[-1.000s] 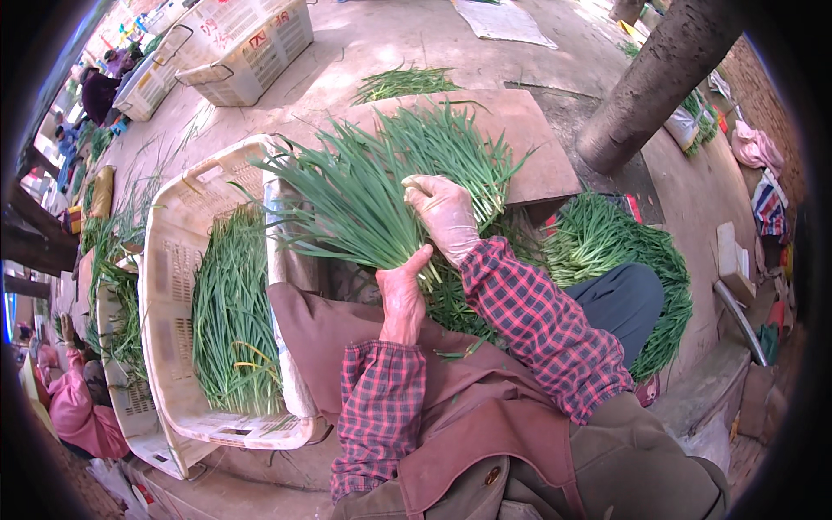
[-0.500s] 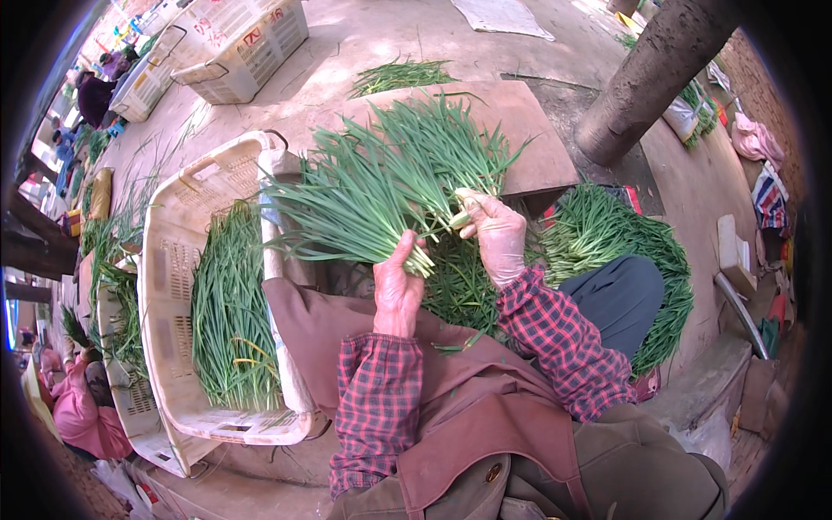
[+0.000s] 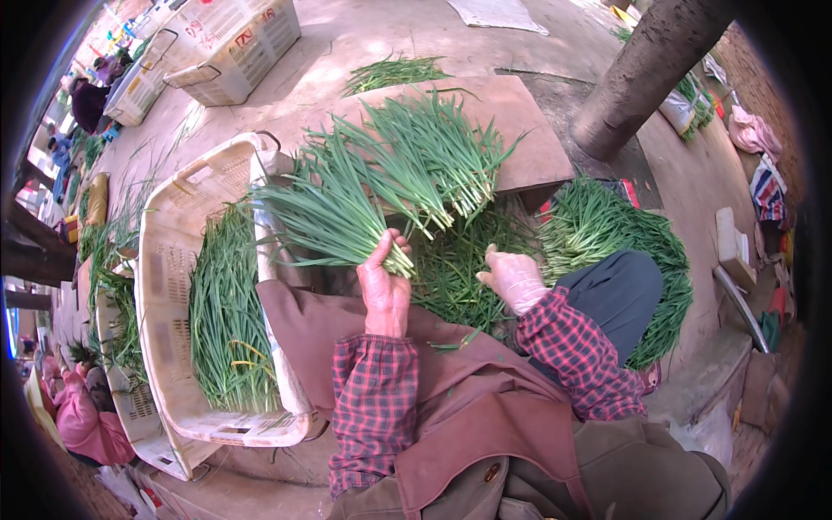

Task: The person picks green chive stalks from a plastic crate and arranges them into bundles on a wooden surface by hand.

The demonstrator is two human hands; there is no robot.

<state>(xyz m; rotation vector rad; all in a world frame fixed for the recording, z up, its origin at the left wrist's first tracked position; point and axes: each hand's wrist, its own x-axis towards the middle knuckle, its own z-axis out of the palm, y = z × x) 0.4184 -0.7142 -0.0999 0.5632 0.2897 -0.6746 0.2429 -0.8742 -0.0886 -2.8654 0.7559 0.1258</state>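
A fanned bunch of garlic chives is in my bare left hand, its fingers closed round the pale stem ends and its leaves pointing left. Beyond it, more bunched chives lie on a low brown board, stems toward me. My right hand, in a thin pale glove, is to the right of the held bunch. Its thumb and forefinger are apart with nothing visible between them. Below and around it are loose chives. A big pile of chives spreads beside my right knee.
At my left stands a cream plastic crate holding chives; another crate is beyond it. White crates stand at the far left. A thick post rises at the far right. A person in pink sits at the left edge.
My right hand has come away from the chives on the board and moved down and toward me. My left hand has shifted slightly left and nearer with its bunch.
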